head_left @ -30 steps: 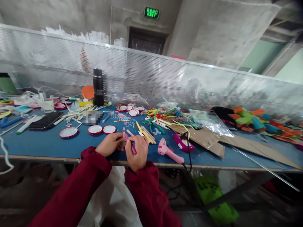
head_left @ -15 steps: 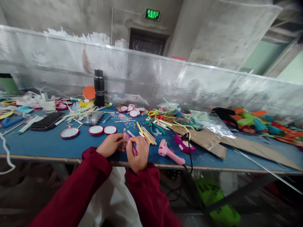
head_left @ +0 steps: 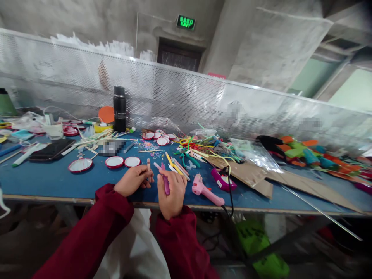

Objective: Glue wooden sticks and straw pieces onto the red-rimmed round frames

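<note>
My left hand (head_left: 131,181) pinches a short, flat, light-brown stick (head_left: 148,164) upright between thumb and fingers, close to the table's front edge. My right hand (head_left: 172,193) is closed round a purple marker (head_left: 166,184), which lies along the palm with its tip pointing away from me. A small gap separates the two hands. Just beyond the right hand several yellow, white and pinkish markers (head_left: 177,164) lie in a loose bunch. To its right rests a pink glue gun (head_left: 207,190).
Round red-rimmed lids (head_left: 80,165) lie on the blue table (head_left: 43,180) at left, near a phone (head_left: 52,150). A black bottle (head_left: 119,110) stands behind. Tiny coloured bits, pliers (head_left: 192,159), a purple case (head_left: 223,179) and cardboard (head_left: 247,174) fill the middle and right.
My right hand has drawn away from the left hand with the purple marker, opening a gap. The stick stays in my left hand. The view has shifted slightly right.
</note>
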A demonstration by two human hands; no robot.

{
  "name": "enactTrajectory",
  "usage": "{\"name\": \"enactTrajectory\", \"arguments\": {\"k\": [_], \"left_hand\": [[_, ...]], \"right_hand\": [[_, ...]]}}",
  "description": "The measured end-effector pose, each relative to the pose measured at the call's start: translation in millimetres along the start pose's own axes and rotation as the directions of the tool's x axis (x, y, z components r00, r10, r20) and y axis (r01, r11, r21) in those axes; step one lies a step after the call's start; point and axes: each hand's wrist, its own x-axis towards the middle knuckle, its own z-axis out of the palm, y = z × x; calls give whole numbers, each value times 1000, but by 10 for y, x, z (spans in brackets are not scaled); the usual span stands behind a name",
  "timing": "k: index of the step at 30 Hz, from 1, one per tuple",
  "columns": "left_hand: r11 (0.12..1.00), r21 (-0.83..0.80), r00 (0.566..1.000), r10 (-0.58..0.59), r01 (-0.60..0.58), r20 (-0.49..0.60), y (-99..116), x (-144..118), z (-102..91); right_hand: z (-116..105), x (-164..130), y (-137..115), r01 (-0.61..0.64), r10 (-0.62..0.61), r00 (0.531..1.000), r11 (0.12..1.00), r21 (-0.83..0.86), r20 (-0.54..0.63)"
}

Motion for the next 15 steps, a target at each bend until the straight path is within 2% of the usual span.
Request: {"name": "enactTrajectory", "arguments": {"k": [5, 11, 15], "left_hand": [[1000, 18, 1000, 19, -19, 4, 3, -12, -3], [996, 87, 999, 28, -26, -17, 22, -25, -16], [993, 120, 999, 20, -15, -48, 36, -30, -21]], "right_hand": [[-167, -46, 3, 12, -6, 997, 997, -76, 71], [-294, -102, 128, -47, 99, 972, 971, -235, 215], [-280, -125, 188, -69, 130, 972, 955, -287, 198]]}}
